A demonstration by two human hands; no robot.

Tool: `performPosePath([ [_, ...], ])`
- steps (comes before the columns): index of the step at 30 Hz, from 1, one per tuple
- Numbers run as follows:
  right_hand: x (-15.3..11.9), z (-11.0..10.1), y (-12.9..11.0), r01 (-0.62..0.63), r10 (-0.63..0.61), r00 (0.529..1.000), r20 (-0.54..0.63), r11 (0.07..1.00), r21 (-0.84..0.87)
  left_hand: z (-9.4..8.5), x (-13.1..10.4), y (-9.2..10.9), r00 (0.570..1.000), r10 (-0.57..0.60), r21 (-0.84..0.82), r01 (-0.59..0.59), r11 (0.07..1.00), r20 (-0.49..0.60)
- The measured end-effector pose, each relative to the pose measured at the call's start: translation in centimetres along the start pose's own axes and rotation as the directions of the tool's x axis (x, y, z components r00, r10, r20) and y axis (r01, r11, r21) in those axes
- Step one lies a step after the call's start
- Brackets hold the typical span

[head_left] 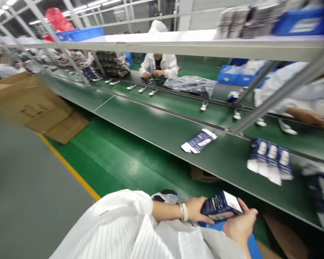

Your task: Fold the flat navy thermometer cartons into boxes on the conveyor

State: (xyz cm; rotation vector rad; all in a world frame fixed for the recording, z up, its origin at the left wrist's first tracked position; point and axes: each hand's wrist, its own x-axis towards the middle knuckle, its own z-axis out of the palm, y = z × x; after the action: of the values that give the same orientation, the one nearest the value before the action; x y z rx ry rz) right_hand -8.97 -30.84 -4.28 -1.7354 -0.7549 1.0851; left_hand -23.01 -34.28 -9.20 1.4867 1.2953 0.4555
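Note:
Low at the right of centre, a dark blue box (221, 207) with a white end is held between both hands. My left hand (198, 210), with a bracelet and a pale band at the wrist, grips its left end. My right hand (241, 221) is wrapped round the right end, the thumb and fingers pressed to it. Beyond them on the green bench (140, 122) lies a flat blue and white carton (199, 141). Several more flat cartons (271, 158) lie overlapping to its right.
A blue bin (255, 248) is just below my hands. Small white devices (204, 105) line the belt behind the bench. A co-worker in white (162, 64) sits across. Metal posts and a shelf (162, 46) cross above; a cardboard box (43, 108) stands left.

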Motion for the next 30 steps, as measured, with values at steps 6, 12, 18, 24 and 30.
performPosePath([
  [6, -5.4, -14.0, 6.0, -0.073, 0.148, 0.925, -0.35, 0.973, 0.218, 7.3, -1.1, 2.1, 0.946, -0.168, -0.342, 0.066, 0.937, -0.276],
  [12, -6.1, -20.6, 15.1, -0.286, 0.292, 0.912, -0.288, 0.956, 0.062, 9.4, 2.5, 3.9, 0.946, -0.199, -0.23, 0.141, 0.963, -0.254],
  [18, 0.2, -19.2, 19.8, -0.557, 0.552, 0.816, -0.172, 0.83, 0.025, 9.5, 11.8, 7.7, 0.944, -0.122, -0.039, 0.116, 0.992, -0.305],
  [24, 8.3, -18.3, 18.6, -0.658, 0.647, 0.714, -0.266, 0.75, 0.058, 6.2, 23.4, 12.2, 0.97, 0.031, 0.081, -0.011, 0.997, -0.24],
  [30, 13.3, -18.0, 16.4, -0.581, 0.552, 0.681, -0.481, 0.807, 0.104, 3.4, 34.2, 15.7, 0.952, 0.074, 0.064, -0.058, 0.996, -0.298],
])
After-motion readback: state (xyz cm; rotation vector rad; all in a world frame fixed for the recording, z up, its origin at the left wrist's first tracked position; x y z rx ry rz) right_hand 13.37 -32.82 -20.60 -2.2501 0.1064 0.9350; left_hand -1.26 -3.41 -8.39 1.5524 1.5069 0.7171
